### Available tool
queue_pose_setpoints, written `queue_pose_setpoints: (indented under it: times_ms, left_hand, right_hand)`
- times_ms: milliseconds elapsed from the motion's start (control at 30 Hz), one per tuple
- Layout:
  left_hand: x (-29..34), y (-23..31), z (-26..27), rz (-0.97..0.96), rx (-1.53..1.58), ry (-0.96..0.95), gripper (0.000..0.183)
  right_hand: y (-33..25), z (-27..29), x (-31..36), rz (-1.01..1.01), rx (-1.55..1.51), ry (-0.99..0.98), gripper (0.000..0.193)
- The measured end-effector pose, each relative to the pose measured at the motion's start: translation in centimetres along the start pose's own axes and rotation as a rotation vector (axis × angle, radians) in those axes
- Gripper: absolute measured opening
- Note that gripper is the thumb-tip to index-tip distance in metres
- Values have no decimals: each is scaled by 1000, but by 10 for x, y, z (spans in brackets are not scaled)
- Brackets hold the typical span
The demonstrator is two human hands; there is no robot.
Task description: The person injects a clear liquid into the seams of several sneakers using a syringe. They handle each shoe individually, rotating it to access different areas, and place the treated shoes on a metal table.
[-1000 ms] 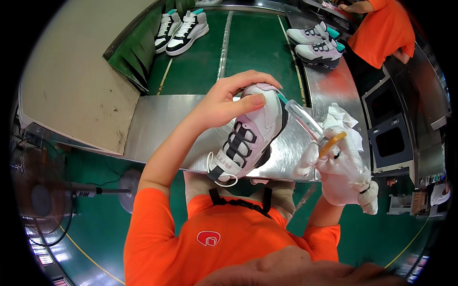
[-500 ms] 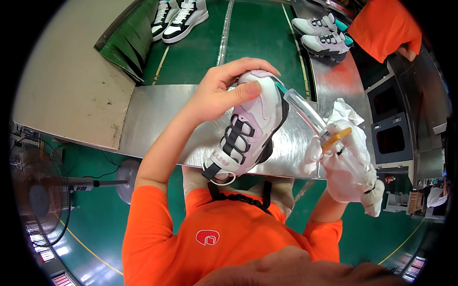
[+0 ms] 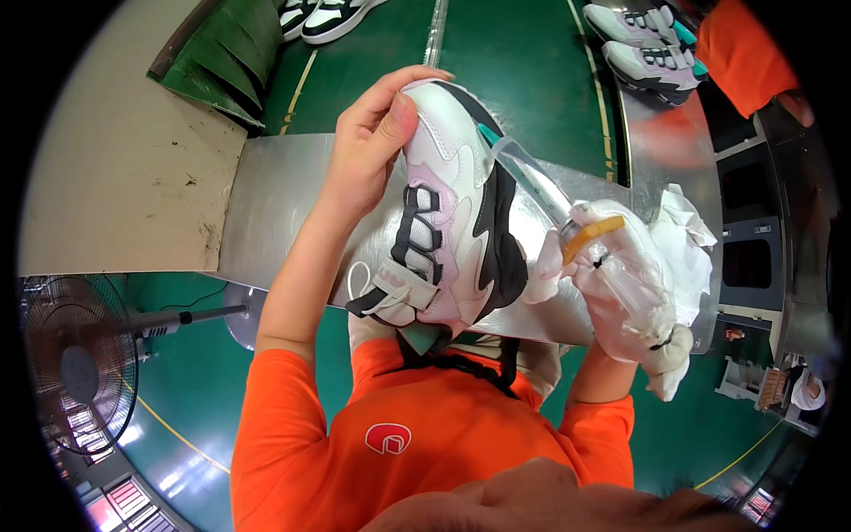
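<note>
A white and lilac sneaker (image 3: pixel 452 177) with black laces and a black-and-white sole is held up over the metal bench, its toe pointing away from me. My left hand (image 3: pixel 377 133) is closed round the toe end, thumb on the upper. My right hand (image 3: pixel 612 275), in a white glove, is wrapped round a clear syringe (image 3: pixel 536 182) with a yellow flange and a teal tip. That tip (image 3: pixel 487 135) is at the seam between upper and sole, on the right side near the toe. The fingers inside the glove are partly hidden.
A metal bench (image 3: pixel 284 204) lies under the shoe, with a green conveyor belt (image 3: pixel 523 80) beyond. White cloth (image 3: pixel 687 239) rests beside my right hand. More sneakers (image 3: pixel 651 66) stand at back right, and black-and-white high-tops (image 3: pixel 332 22) at back left. A fan (image 3: pixel 80 372) is at left.
The sneaker has rolled so its right side and sole show more. My left hand has shifted left and farther away. The syringe has moved left with the tip staying by the toe seam.
</note>
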State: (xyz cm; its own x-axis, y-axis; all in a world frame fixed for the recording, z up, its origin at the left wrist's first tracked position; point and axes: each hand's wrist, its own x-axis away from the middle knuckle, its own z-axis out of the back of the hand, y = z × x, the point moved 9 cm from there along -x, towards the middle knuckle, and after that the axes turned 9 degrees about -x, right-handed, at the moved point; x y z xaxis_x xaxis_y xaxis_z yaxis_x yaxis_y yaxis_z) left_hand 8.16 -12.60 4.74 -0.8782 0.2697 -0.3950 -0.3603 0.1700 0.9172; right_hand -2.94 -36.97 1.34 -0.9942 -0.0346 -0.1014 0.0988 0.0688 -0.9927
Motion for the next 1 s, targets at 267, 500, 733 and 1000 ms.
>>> queue_pose_setpoints:
  times_ms: [267,500,733,1000]
  left_hand:
    - [2,-30,17,127,97,99,45]
    - [3,-38,21,167,161,111,45]
    - [-2,-45,17,188,216,116,40]
    - [-147,-25,22,68,-365,101,33]
  right_hand:
    - [23,-11,-13,57,8,-55,55]
    - [26,-13,-13,40,-35,-55,70]
    - [14,19,-1,36,-217,112,86]
    - [33,102,74,214,82,469,106]
